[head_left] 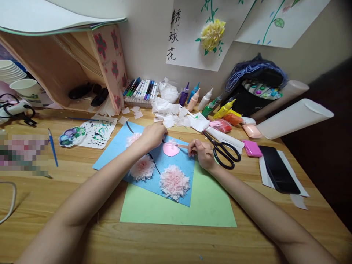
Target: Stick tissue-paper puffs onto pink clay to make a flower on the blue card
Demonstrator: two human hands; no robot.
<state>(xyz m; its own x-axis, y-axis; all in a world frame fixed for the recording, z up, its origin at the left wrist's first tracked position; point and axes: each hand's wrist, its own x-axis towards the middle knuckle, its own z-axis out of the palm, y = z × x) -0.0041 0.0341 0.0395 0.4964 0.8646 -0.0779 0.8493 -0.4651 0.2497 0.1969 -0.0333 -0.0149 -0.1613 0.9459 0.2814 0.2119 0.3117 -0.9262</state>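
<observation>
My right hand [202,153] grips a flat wooden craft stick [183,146], its tip at a round pink patch [169,149] on the blue paper [154,185]. A small whitish piece lies on that patch by the stick's tip. My left hand [155,136] rests on the paper's upper part, fingers bent together beside the pink patch; what they hold, if anything, is hidden. Ruffled pink tissue flowers sit on the sheet: one at the lower right [175,182], one at the middle left [142,167], another partly behind my left forearm. Black stem lines run between them.
Green paper [178,212] lies under the blue sheet. Black-handled scissors [227,152] lie beside my right hand. White tissue pieces [170,110], paint bottles [194,99] and markers [141,89] stand behind. A phone [279,169] lies right, a paint palette [72,136] and brush [53,146] left.
</observation>
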